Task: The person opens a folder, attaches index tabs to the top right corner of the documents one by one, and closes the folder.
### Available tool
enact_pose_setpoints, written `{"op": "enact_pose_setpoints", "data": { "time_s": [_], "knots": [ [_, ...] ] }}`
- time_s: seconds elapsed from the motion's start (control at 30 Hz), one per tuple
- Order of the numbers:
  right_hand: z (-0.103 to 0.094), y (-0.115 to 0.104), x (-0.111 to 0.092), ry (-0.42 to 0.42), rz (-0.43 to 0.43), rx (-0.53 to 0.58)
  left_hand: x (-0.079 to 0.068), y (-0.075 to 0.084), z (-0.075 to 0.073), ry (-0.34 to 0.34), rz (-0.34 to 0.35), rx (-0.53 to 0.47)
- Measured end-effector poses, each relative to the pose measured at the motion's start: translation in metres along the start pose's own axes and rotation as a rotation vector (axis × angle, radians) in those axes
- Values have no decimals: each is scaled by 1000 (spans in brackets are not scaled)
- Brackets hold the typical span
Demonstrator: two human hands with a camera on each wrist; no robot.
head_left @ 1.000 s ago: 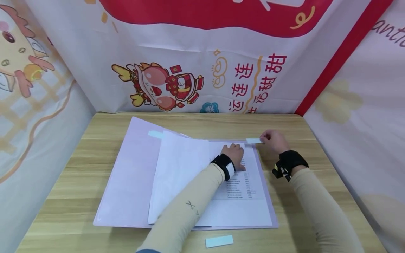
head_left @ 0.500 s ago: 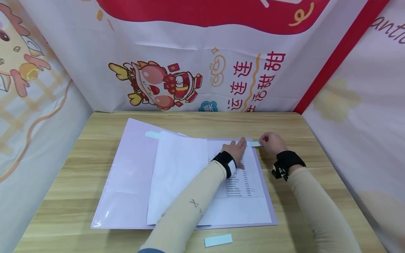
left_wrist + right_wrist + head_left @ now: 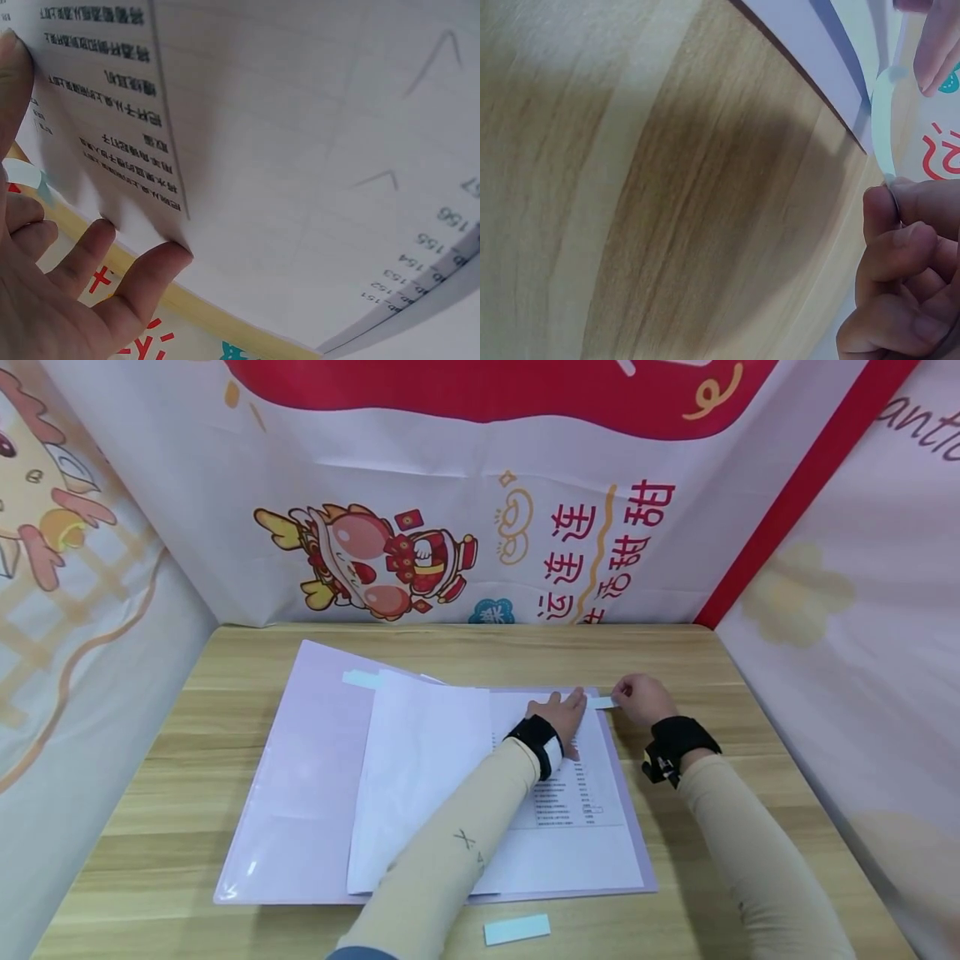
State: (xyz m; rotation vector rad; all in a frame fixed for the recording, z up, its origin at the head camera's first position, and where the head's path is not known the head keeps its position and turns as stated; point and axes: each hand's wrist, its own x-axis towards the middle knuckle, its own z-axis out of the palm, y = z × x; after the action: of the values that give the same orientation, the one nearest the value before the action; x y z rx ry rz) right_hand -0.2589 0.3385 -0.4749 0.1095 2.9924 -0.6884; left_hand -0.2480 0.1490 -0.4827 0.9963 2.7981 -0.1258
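An open lilac folder (image 3: 281,810) lies on the table with printed pages inside. My left hand (image 3: 557,720) rests spread on the top right part of the printed page (image 3: 555,860), fingertips at the near end of a pale blue sticky strip (image 3: 602,702). Between thumb and forefinger, my right hand (image 3: 645,700) pinches the strip's outer end, beyond the folder's right edge. In the right wrist view the strip (image 3: 883,135) bows between that pinch and the page corner. The left wrist view has the left fingertips touching the page (image 3: 262,150).
Another pale blue strip (image 3: 517,930) lies on the table in front of the folder. A similar strip (image 3: 362,680) sticks out from the turned white sheet (image 3: 427,760) at upper left. Wood tabletop (image 3: 712,660) surrounds the folder, with printed cloth (image 3: 420,452) behind.
The left fingers have straightened and shifted right to the strip's inner end. My right hand has come slightly down, lowering the strip to the page's top right edge.
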Motion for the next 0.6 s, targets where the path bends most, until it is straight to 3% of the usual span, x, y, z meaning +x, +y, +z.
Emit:
{"op": "enact_pose_setpoints", "data": {
  "time_s": [0.37, 0.6],
  "knots": [
    [1, -2, 0, 6, -5, -33, -8, 0, -10, -14, 41, 25],
    [4, 0, 2, -5, 18, -43, -11, -1, -14, -35, 30, 12]
  ]
}}
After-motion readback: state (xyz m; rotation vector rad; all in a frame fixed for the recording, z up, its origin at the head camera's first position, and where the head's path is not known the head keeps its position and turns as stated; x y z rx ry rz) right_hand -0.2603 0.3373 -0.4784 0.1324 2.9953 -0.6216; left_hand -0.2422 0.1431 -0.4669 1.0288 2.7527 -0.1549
